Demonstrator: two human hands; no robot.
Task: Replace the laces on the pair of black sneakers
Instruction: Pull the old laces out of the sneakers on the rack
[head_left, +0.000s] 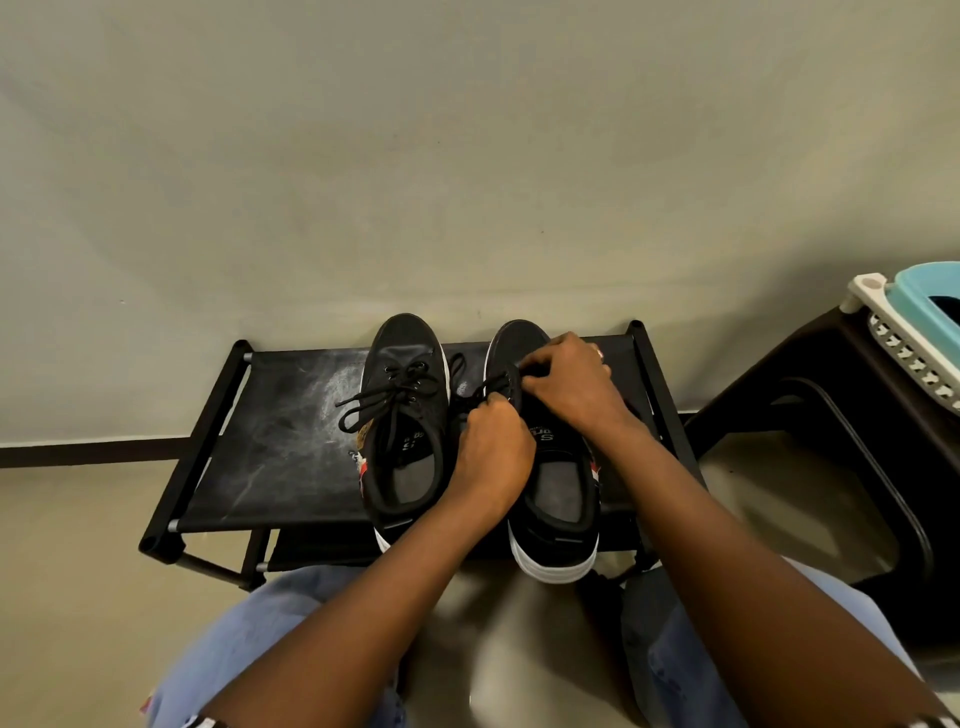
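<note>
Two black sneakers with white soles stand side by side on a low black rack, toes toward the wall. The left sneaker has a black lace tied in a loose bow. Over the right sneaker both hands work at its black lace. My left hand has its fingers curled and pinches the lace near the eyelets. My right hand covers the shoe's front and pinches the lace at the tongue. The eyelets of the right sneaker are hidden by my hands.
The rack stands against a pale wall on a beige floor. A dark brown plastic stool is at the right, carrying a white and teal basket. My knees in light blue jeans fill the bottom of the view.
</note>
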